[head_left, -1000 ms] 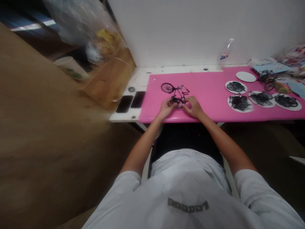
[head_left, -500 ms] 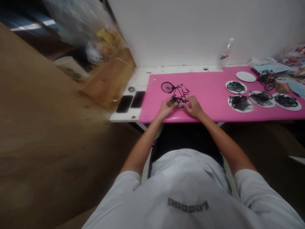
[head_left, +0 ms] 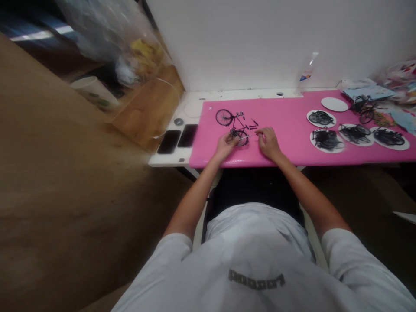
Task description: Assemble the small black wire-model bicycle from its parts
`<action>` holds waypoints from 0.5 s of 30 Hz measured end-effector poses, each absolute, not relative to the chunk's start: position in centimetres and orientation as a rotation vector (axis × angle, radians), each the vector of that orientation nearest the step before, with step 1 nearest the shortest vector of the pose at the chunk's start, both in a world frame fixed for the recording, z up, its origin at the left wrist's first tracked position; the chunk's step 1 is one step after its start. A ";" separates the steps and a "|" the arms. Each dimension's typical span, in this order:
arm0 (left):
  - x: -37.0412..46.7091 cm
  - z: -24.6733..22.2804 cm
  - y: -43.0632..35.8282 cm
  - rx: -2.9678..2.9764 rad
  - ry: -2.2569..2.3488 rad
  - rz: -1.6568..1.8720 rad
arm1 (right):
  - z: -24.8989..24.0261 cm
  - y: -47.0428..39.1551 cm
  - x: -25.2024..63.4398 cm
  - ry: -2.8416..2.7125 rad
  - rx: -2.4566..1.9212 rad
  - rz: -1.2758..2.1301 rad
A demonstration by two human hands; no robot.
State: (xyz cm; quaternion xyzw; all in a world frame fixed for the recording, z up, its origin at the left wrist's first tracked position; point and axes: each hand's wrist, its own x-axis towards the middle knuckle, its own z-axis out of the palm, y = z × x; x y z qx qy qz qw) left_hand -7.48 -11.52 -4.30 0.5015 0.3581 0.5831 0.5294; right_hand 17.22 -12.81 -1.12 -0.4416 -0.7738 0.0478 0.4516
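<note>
While the left hand [head_left: 225,147] pinches the rear wheel of one small bicycle [head_left: 233,125] on the pink mat [head_left: 286,125], the right hand [head_left: 268,142] rests loosely curled beside it, holding nothing visible. Two phones [head_left: 178,138] lie left; five plates [head_left: 326,141] sit right.

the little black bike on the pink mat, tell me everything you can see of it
The model bicycle is small, black and thin-framed, of what looks like wire-like metal, with two spoked wheels. It stands on the pink mat near the front edge, one wheel farther from the person and to the left, the other close to the left hand, whose fingertips touch it at the near wheel. The right hand lies just right of it, apart from it. A few small dark loose parts lie beside it. Finer detail is too small to tell.
</note>
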 end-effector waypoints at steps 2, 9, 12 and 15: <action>-7.5 -4.6 -11.3 1.173 0.863 1.416 | -1.3 -12.5 18.0 -1.908 -1.150 0.112; -7.4 -5.0 -10.8 1.111 0.929 1.496 | -1.5 -12.4 19.9 -2.101 -1.297 0.157; -7.4 -4.8 -11.0 1.110 0.939 1.489 | -1.8 -12.4 20.0 -2.182 -1.318 0.180; -7.3 -4.5 -11.2 1.109 0.949 1.478 | -2.2 -12.2 20.1 -2.191 -1.334 0.177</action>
